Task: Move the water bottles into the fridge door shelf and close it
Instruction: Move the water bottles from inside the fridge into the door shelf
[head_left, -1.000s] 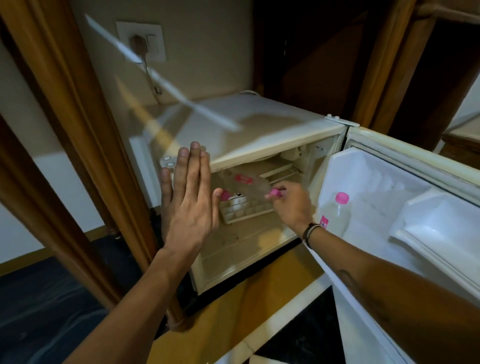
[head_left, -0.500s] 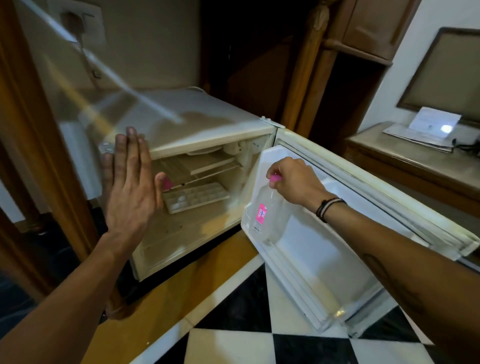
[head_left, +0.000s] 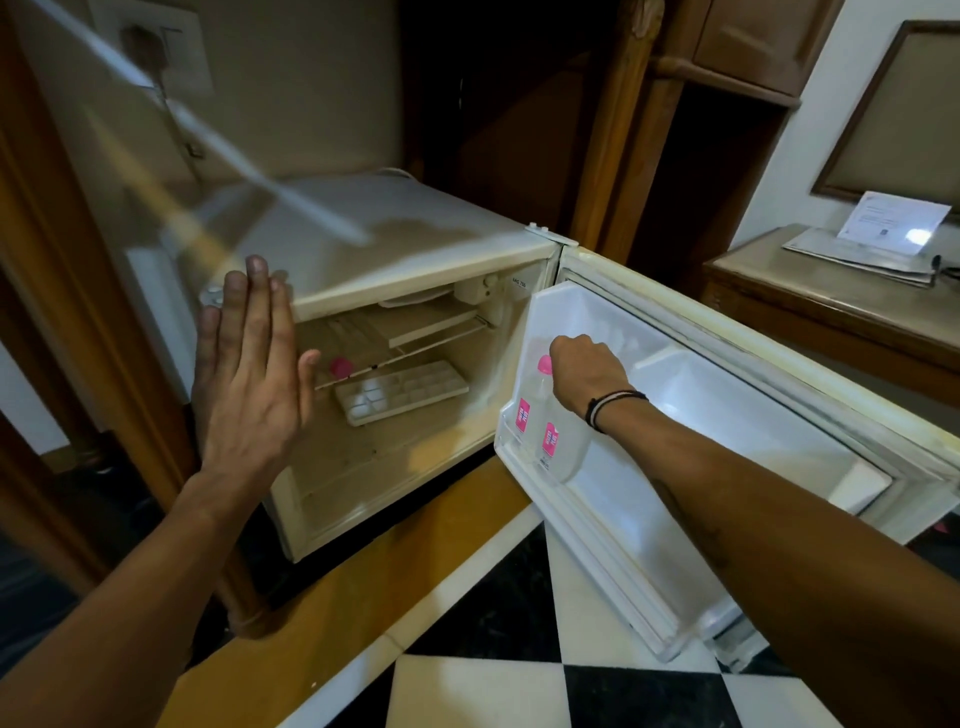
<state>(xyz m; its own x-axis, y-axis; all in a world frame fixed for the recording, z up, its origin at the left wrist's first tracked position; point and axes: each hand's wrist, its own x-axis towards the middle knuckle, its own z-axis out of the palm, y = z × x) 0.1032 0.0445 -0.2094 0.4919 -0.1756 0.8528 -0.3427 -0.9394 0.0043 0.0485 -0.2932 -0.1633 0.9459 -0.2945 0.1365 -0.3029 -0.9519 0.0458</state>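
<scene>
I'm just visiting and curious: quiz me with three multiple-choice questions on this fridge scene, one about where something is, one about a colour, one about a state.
1. Where does the ice cube tray lie?
A. On the fridge's top
B. Inside the fridge compartment
C. In the door shelf

2. What colour are the labels on the water bottles in the door shelf?
A. Pink
B. Green
C. Blue

3. How does the fridge door stand?
A. Shut
B. Open a crack
C. Swung wide open

Answers:
1 B: the tray sits on the compartment floor, below the wire rack.
2 A: both bottles show pink labels, and one a pink cap, under the right hand.
3 C: the door's inner side faces the camera; the left hand is held flat and open in front of the fridge.
</scene>
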